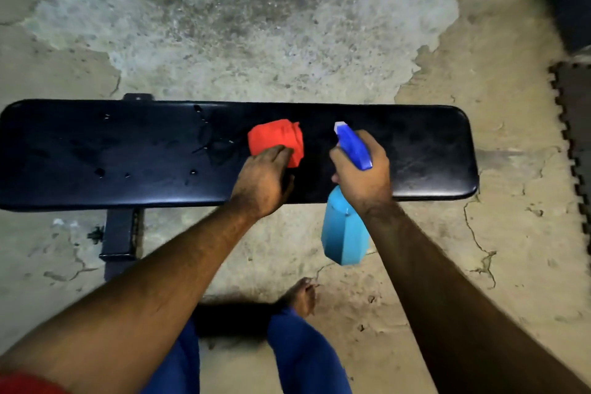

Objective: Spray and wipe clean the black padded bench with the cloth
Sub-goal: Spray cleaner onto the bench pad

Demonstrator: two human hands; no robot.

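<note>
The black padded bench (96, 150) stretches across the middle of the head view, with wet droplets and streaks on its left half. A bunched red cloth (275, 137) lies on the pad near the centre, and my left hand (263, 179) presses on its near edge with the fingers over it. My right hand (363, 169) grips the neck of a blue spray bottle (343, 233). Its darker blue trigger head and white nozzle (339, 127) point toward the bench top. The bottle body hangs below the bench's near edge.
Cracked, patchy concrete floor (240, 25) surrounds the bench. A black bench leg (120, 233) juts toward me at the left. Dark interlocking foam mats (575, 137) lie at the right edge. My bare foot (300, 296) and blue trouser legs are below the bench.
</note>
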